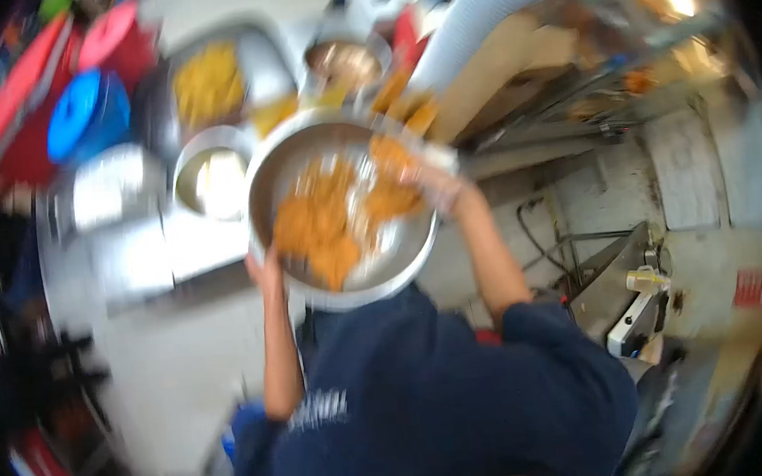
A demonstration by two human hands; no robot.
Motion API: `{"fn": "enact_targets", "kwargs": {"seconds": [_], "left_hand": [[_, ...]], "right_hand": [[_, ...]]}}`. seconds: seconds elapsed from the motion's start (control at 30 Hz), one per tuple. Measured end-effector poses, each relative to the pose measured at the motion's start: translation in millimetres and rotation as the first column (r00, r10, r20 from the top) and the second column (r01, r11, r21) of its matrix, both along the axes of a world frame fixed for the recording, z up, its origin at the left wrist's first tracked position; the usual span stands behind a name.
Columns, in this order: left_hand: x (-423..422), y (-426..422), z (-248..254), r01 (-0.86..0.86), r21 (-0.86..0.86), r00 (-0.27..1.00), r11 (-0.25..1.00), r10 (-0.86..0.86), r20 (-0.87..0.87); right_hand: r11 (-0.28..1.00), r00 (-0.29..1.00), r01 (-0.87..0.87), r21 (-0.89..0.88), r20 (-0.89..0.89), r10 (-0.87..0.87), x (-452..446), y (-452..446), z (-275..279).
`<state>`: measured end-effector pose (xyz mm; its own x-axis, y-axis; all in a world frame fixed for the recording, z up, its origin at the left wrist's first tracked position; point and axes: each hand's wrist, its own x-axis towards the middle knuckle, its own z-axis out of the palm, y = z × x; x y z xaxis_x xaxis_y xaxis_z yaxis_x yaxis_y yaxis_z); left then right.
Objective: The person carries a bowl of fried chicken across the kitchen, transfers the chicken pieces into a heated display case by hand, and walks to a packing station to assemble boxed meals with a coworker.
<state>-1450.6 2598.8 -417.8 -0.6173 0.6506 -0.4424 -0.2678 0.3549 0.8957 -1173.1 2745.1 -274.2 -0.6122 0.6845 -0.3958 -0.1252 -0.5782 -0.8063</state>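
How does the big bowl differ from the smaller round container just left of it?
The big bowl is much wider than the small container. The bowl holds orange food; the container holds something pale, too blurred to name. The person's left hand holds the bowl by its rim, while no hand touches the container. Both are round, open-topped and metallic-looking.

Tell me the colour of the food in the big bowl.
The food is orange, best seen in the head view.
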Motion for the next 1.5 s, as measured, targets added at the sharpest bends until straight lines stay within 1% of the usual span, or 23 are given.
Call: {"fn": "enact_targets", "kwargs": {"seconds": [0.03, 0.07, 0.1, 0.13, 0.17, 0.27, 0.3, 0.4, 0.43, 0.47, 0.73, 0.8, 0.83, 0.87, 0.9, 0.97, 1.03, 1.07, 1.1, 1.13, 1.17, 1.3, 1.5], "left_hand": [[-5.1, 2.3, -11.2, 0.066, 0.031, 0.997, 0.997, -0.065, -0.045], [6.4, 6.6, 28.6, 0.042, 0.084, 0.997, 0.996, -0.047, 0.058], [-2.9, 1.0, -17.1, -0.010, 0.143, 0.996, 0.990, -0.002, 0.087], [6.2, 1.7, 21.4, -0.030, 0.099, 0.986, 0.995, 0.013, 0.168], [5.2, 3.3, 9.5, -0.027, 0.147, 0.980, 0.989, -0.003, 0.200], [-0.1, 0.2, -2.9, -0.015, 0.144, 0.983, 0.989, -0.011, 0.181], [1.0, 1.2, -0.4, -0.015, 0.132, 0.983, 0.991, -0.010, 0.185], [-1.3, 0.9, -8.6, -0.022, 0.154, 0.983, 0.988, -0.006, 0.183], [-0.3, 2.3, -5.3, -0.033, 0.163, 0.978, 0.986, -0.002, 0.206], [2.7, 4.1, 3.7, -0.048, 0.146, 0.978, 0.988, 0.017, 0.206], [3.6, 2.5, -4.0, -0.086, 0.100, 0.987, 0.991, 0.071, 0.143], [4.2, 0.6, -0.5, -0.092, 0.065, 0.989, 0.994, 0.083, 0.124], [3.9, -0.5, -8.3, -0.089, 0.065, 0.989, 0.994, 0.081, 0.122], [11.6, 1.5, 4.2, -0.133, 0.037, 0.985, 0.990, 0.129, 0.112], [14.3, 1.3, 9.4, -0.111, 0.060, 0.989, 0.992, 0.105, 0.101], [17.6, 1.3, 10.4, -0.144, 0.052, 0.987, 0.988, 0.139, 0.080], [8.3, -4.7, -8.6, -0.140, 0.066, 0.989, 0.988, 0.136, 0.064], [8.9, -5.4, -10.5, -0.130, 0.082, 0.991, 0.988, 0.127, 0.050], [9.8, -6.7, -12.4, -0.139, 0.079, 0.990, 0.987, 0.135, 0.051], [10.4, -7.5, -13.4, -0.151, 0.067, 0.988, 0.986, 0.149, 0.042], [12.2, -6.7, -12.5, -0.162, 0.055, 0.986, 0.985, 0.161, 0.033], [18.5, -5.1, -7.0, -0.270, 0.007, 0.961, 0.963, 0.269, 0.067], [13.6, -6.4, -8.3, -0.191, -0.003, 0.975, 0.982, 0.190, 0.119]], "right_hand": [[0.996, 0.997, 0.060, 0.071, 0.044, -0.063, 12.2, 5.2, -29.2], [0.996, 0.997, 0.071, 0.057, 0.039, -0.074, 17.0, -1.7, -18.0], [0.975, 0.981, 0.195, -0.103, 0.021, -0.194, 23.6, -1.2, -28.3], [0.969, 0.958, 0.237, -0.062, -0.153, -0.244, 19.2, -9.7, 10.6], [0.962, 0.908, 0.269, -0.039, -0.323, -0.266, 17.8, -13.5, 46.6], [0.930, 0.833, 0.359, 0.073, -0.475, -0.284, 76.4, -4.1, 71.6], [0.814, 0.807, 0.457, 0.359, -0.552, -0.210, 73.6, -13.1, 136.8], [0.474, 0.639, 0.761, 0.444, -0.641, -0.425, 136.1, -15.2, 200.5], [0.273, 0.515, 0.855, 0.441, -0.655, -0.553, 164.1, -11.8, 213.6], [0.227, 0.497, 0.862, 0.454, -0.664, -0.559, 188.9, -8.1, 233.9], [0.310, 0.588, 0.804, 0.507, -0.599, -0.544, 363.7, 129.9, 337.8], [0.821, 0.835, 0.343, 0.456, -0.548, -0.045, 409.7, 192.2, 333.5], [0.823, 0.840, 0.332, 0.460, -0.541, -0.036, 391.0, 194.0, 340.5], [0.684, 0.806, 0.584, 0.437, -0.409, -0.428, 348.2, 187.2, 350.5], [0.453, 0.603, 0.763, 0.460, -0.256, -0.755, 326.6, 185.4, 355.2], [0.520, 0.682, 0.678, 0.519, -0.180, -0.709, 345.9, 223.8, 352.0], [0.660, 0.947, 0.257, 0.706, -0.050, -0.316, 350.8, 253.5, 347.1], [0.663, 0.950, 0.251, 0.705, -0.048, -0.309, 353.6, 260.4, 344.2], [0.440, 0.997, -0.046, 0.897, 0.072, -0.043, 357.5, 265.3, 342.0], [0.102, 0.949, -0.283, 0.954, 0.263, 0.173, 361.3, 270.4, 340.7], [0.093, 0.948, -0.296, 0.951, 0.280, 0.153, 358.2, 270.8, 336.9], [0.414, 0.948, -0.118, 0.903, 0.227, -0.225, 343.5, 279.8, 332.0], [0.405, 0.867, -0.013, 0.914, 0.213, -0.451, 336.3, 294.7, 338.6]]}}
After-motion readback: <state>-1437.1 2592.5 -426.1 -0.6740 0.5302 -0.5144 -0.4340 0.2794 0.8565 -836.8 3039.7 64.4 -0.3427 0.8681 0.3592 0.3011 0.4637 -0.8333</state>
